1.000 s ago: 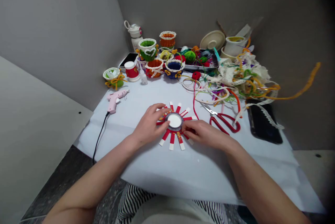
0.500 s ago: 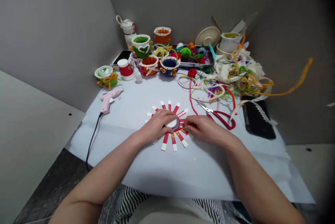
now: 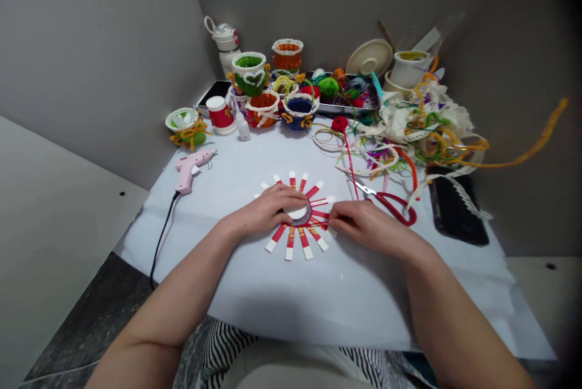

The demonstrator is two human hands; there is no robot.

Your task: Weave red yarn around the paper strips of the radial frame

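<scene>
A paper cup cut into red and white strips point(image 3: 297, 237) lies flattened like a sunburst in the middle of the white table cover point(image 3: 327, 292). My left hand point(image 3: 268, 210) rests on its left half, fingers bent over the round white base point(image 3: 297, 213). My right hand point(image 3: 364, 226) sits at the cup's right side, fingertips pinched together on a strand of red yarn point(image 3: 349, 162) that runs from the strips toward the back of the table. The strips under both hands are hidden.
Red-handled scissors point(image 3: 391, 204) lie just right of my right hand. A pink glue gun point(image 3: 191, 165) with a black cord sits at the left. Decorated yarn cups point(image 3: 273, 95), a tray of yarn balls point(image 3: 345, 95), a tangle of lace and cords point(image 3: 422, 128) and a black phone point(image 3: 454, 207) crowd the back and right.
My left hand has slid from the cup's left edge onto its white base. My right hand has stayed at the right side, fingers pinched on the yarn. The camera has shifted slightly.
</scene>
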